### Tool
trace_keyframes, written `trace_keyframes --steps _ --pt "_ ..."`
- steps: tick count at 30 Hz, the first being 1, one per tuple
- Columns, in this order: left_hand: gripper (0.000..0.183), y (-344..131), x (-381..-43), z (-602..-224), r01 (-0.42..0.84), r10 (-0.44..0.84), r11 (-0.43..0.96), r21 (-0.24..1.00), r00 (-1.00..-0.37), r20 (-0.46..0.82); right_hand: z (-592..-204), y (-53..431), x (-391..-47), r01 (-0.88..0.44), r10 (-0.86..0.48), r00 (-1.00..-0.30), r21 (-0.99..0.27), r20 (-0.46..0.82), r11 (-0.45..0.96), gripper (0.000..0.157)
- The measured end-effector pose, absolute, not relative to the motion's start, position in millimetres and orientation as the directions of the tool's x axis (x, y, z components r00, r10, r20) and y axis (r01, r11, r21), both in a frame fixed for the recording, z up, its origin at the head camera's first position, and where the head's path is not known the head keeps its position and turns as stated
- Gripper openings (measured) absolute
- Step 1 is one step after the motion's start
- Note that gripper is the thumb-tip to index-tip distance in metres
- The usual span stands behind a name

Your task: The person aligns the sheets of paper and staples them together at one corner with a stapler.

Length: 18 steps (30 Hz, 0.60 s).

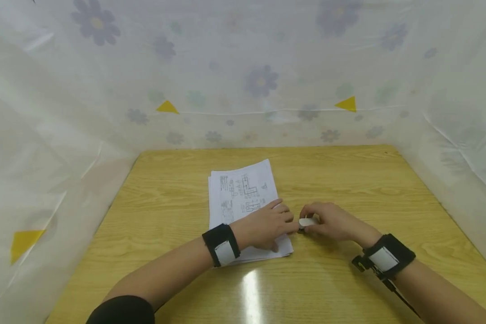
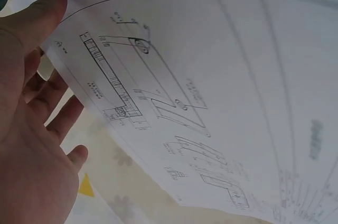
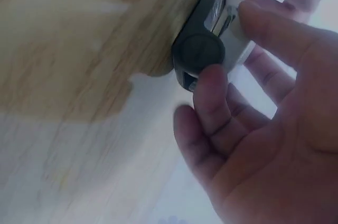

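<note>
A stack of white sheets [image 1: 249, 189] printed with technical drawings lies on the table, slightly turned. Over its right part rests my left hand [image 1: 265, 225], fingers spread toward the right edge and gently bent. In the left wrist view, the thumb [image 2: 45, 10] lies on a printed sheet, while the other fingers are at its edge. My right hand [image 1: 332, 220] grips a small stapler [image 1: 308, 222] between thumb and fingers beside that edge. Up close, the stapler [image 3: 199, 52] shows a dark grey rounded end and a pale body; its far end is partly hidden by fingers.
The wooden table [image 1: 158, 193] has sheer flower-patterned curtains [image 1: 235, 81] behind it and on both sides. Yellow triangles [image 1: 347, 104] mark the curtain. Each wrist wears a black strap [image 1: 221, 245], and a thin cable [image 1: 401, 297] trails from the right one.
</note>
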State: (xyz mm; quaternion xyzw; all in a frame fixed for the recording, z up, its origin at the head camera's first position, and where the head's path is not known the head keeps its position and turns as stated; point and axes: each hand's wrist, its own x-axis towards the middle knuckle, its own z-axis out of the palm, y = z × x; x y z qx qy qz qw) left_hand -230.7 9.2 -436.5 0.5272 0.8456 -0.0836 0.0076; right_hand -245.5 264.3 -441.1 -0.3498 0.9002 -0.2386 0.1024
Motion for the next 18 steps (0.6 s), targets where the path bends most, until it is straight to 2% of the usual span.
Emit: trace_keyframes --steps 6,18 --pt "0.043 3 -234 -442 0.902 0.901 0.432 0.0 -0.431 -0.054 -440 266 -242 -0.589 -0.74 -0.672 -0.578 -0.04 0.565 0.023" --pt "0.049 -3 -238 -444 0.889 0.891 0.452 0.08 -0.446 -0.08 -439 258 -230 -0.561 -0.799 -0.597 -0.677 -0.068 0.477 0.021"
